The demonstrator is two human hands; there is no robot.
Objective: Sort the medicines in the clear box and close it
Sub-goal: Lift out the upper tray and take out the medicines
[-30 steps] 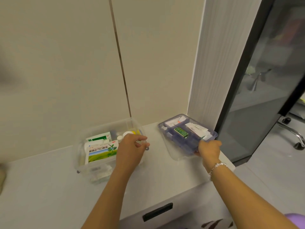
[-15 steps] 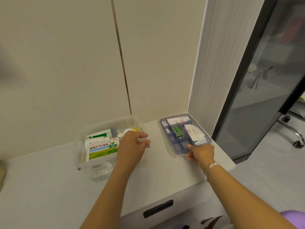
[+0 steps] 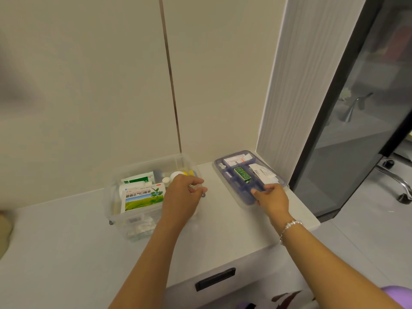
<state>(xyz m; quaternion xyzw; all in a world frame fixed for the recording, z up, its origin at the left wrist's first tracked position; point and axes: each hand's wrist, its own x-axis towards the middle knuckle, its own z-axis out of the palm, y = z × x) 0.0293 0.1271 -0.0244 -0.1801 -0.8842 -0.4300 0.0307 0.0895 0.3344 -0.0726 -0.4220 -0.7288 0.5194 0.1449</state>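
The clear box stands open on the white counter, left of centre. Inside it are a green-and-white medicine carton, a second green carton behind it, and small white bottles. My left hand curls over the box's right rim. To the right, a purple-tinted compartment tray lies flat on the counter. The tray holds a small green packet, a white leaflet and a white carton. My right hand grips the tray's near edge, thumb on top.
The counter ends just right of the tray, next to a ribbed wall panel and a dark glass door. A drawer with a black handle lies below the front edge. A chair base stands on the floor at right.
The tray was lifted and tilted toward the wall panel; my right hand has brought it down flat on the counter, slightly nearer the box. My left hand has stayed on the box rim.
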